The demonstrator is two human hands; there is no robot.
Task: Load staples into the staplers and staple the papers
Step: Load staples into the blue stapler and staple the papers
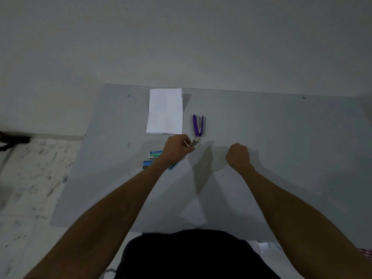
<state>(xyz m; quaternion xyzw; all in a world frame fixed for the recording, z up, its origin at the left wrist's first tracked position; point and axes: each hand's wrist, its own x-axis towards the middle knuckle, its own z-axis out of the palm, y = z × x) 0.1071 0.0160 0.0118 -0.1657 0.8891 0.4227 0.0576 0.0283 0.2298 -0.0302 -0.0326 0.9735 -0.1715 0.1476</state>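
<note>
Just below the stack of white papers, the left hand pinches a silvery metal piece, possibly a staple strip, at the hinge of the purple stapler, which lies splayed open on the grey table. The right hand hovers nearby, curled into a fist with nothing showing in it. Two staple boxes lie beside the left wrist.

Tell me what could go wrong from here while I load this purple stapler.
1. Your left hand pinches a small metal piece at the near end of the open stapler. Your right hand is off the stapler, so nothing steadies it. It may slide, or the piece may go in crooked.
2. Your left wrist crosses over the staple boxes. Pulling back could knock them and scatter staples.
</note>
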